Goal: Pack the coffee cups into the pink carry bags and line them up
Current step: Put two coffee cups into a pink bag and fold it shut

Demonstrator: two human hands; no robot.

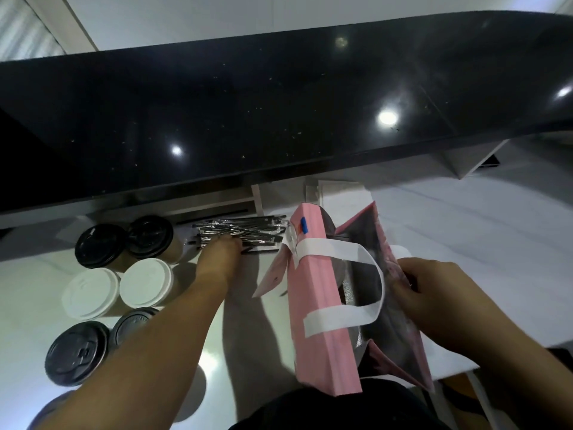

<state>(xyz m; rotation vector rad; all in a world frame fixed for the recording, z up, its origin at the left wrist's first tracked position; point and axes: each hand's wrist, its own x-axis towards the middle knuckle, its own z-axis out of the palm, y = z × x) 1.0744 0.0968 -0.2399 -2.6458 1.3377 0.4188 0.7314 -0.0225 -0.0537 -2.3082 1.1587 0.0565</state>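
A pink carry bag (pixel 319 308) with white handles stands open on the white counter, its silver lining showing. My right hand (pixel 434 293) grips the bag's right wall and holds it open. My left hand (pixel 221 251) reaches over a pile of wrapped black straws (pixel 245 229) behind the bag, fingers curled on them. To the left stand several lidded coffee cups: two black lids (pixel 100 245) at the back, two white lids (pixel 145 282) in the middle, two dark lids (pixel 77 352) nearest me.
A glossy black raised counter (pixel 279 113) runs across the back above the white worktop (pixel 465 218). A flat pink tag or card (pixel 273 277) lies beside the bag's left side.
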